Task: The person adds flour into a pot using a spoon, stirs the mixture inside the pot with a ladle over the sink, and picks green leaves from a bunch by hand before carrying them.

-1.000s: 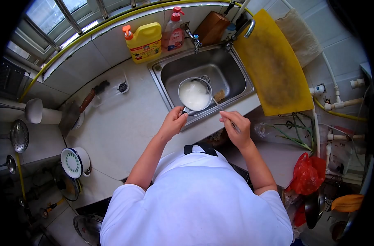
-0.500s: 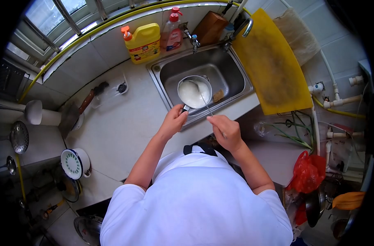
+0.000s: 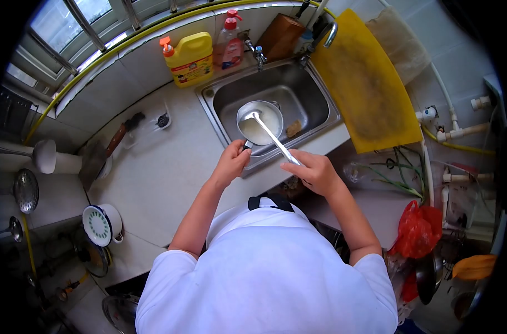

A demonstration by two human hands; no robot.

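My left hand [image 3: 232, 163] is closed around the dark handle of a small metal saucepan [image 3: 244, 129], held over the near side of the steel sink [image 3: 213, 123]. Cloudy whitish liquid [image 3: 258, 133] fills part of the pan. My right hand [image 3: 313, 171] grips a long-handled metal spoon [image 3: 273, 137], which slants over the pan's near rim. Its bowl end is over the liquid; whether it dips in I cannot tell. A brown sponge-like piece [image 3: 293, 128] lies in the sink, right of the pan.
A yellow jug [image 3: 192, 61] and a red-capped pump bottle [image 3: 229, 44] stand behind the sink, near the taps [image 3: 259, 55]. A yellow board [image 3: 370, 83] leans at right. A cleaver [image 3: 97, 158] and an enamel mug [image 3: 101, 224] are on the left. Green onions [image 3: 401, 178] lie at lower right.
The spoon has turned in my right hand and its bowl has lifted, its broad handle now showing. My right hand has shifted slightly right. My left hand still holds the saucepan.
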